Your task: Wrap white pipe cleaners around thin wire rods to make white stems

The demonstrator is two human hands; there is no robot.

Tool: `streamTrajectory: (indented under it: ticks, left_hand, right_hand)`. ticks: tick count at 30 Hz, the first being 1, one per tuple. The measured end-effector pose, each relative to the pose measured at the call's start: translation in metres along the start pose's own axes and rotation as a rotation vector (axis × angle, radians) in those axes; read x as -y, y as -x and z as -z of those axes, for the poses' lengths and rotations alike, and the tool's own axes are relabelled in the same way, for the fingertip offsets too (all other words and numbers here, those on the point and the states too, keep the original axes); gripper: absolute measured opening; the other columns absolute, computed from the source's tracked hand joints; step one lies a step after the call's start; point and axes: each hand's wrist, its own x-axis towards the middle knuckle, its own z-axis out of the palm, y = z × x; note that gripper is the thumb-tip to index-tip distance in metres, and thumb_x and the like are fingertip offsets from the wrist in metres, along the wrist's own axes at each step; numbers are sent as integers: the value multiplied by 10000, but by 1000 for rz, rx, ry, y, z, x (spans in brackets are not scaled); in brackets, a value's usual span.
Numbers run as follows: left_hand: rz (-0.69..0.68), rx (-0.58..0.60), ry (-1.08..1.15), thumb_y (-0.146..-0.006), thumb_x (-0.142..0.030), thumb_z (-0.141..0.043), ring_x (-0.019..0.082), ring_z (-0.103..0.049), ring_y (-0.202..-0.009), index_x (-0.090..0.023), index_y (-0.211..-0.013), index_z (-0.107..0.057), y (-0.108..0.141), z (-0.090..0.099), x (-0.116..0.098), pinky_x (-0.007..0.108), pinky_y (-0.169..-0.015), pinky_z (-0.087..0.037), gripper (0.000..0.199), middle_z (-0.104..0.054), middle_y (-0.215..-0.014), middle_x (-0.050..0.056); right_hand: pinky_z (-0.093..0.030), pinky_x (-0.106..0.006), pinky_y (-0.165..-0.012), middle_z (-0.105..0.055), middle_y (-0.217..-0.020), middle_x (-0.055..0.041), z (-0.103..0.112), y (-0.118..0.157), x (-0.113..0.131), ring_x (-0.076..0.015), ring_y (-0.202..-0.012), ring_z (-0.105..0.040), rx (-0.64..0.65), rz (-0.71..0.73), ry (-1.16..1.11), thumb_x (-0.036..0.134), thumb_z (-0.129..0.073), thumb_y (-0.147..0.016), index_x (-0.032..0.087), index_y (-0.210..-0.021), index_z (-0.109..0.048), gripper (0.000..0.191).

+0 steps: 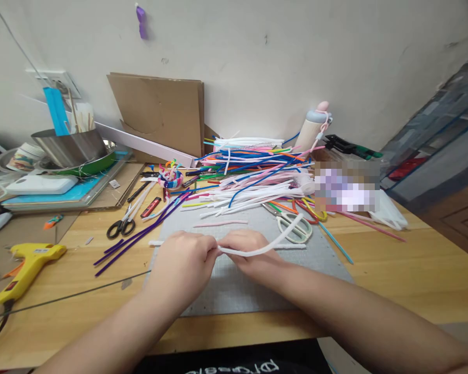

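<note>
Over the grey mat (234, 291), my left hand (185, 254) and my right hand (249, 252) meet, fingers closed on white pipe cleaners. One white pipe cleaner (271, 248) leaves the fingertips and curves up to the right across my right hand. Another straight white length shows left of my left hand and right of my right hand; its middle is hidden by the hands. Behind them a short pink piece (220, 224) lies on the mat. White-handled scissors (295, 228) rest on the mat's right side.
A pile of coloured pipe cleaners (253, 182) lies at the back. Purple stems (140, 231) and black-handled scissors (120, 228) are at left, with a yellow glue gun (27, 267) farther out. A bottle (312, 130) stands behind the pile; cardboard (159, 114) leans on the wall.
</note>
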Motion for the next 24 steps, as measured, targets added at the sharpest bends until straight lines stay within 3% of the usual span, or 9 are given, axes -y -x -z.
streamTrajectory:
  ticks: [5,11,14,19,22,24]
  left_hand:
    - [-27,-35,33,-858,-292,-459,230,-613,-693,-221,-680,-630,-5,-4,-2,336,-641,-359,257,-683,-679,39]
    - [-9,-111,134,-847,-262,-487,214,-590,-702,-221,-721,-572,-10,-10,-3,329,-644,-364,157,-652,-696,12]
    - [-25,-280,141,-815,-213,-538,212,-577,-788,-203,-812,-539,-12,-12,-4,345,-725,-376,10,-648,-806,22]
    - [-57,-603,-41,-803,-219,-577,252,-536,-979,-215,-861,-554,-9,-19,-6,419,-899,-308,63,-642,-985,51]
    - [-16,-824,-174,-777,-339,-626,304,-447,-1129,-257,-969,-580,-7,-25,-7,489,-989,-199,214,-567,-1170,78]
    - [-3,-897,-220,-759,-398,-643,318,-393,-1180,-294,-1066,-566,-6,-28,-6,502,-1009,-159,333,-506,-1232,83]
  right_hand:
    - [-432,-280,-748,-677,-877,-42,0,5,-2,-162,-829,-598,-100,-14,-32,256,-451,-927,207,-924,-659,214]
    - [-402,-278,-680,-647,-774,-44,1,6,0,-160,-743,-568,-158,-70,46,223,-478,-900,171,-807,-637,191]
    - [-395,-267,-679,-638,-770,-30,2,5,1,-150,-740,-563,-157,-136,-33,250,-507,-887,170,-807,-630,168]
    - [-391,-241,-636,-623,-740,-7,-1,1,-6,-132,-698,-550,-118,-259,-339,359,-526,-879,174,-786,-647,240]
    - [-393,-247,-619,-599,-682,-7,0,-1,-7,-135,-665,-530,-162,-328,-534,431,-493,-877,165,-736,-641,335]
    - [-388,-252,-618,-564,-621,-2,2,-2,-6,-132,-639,-507,-185,-405,-655,454,-507,-856,159,-649,-615,377]
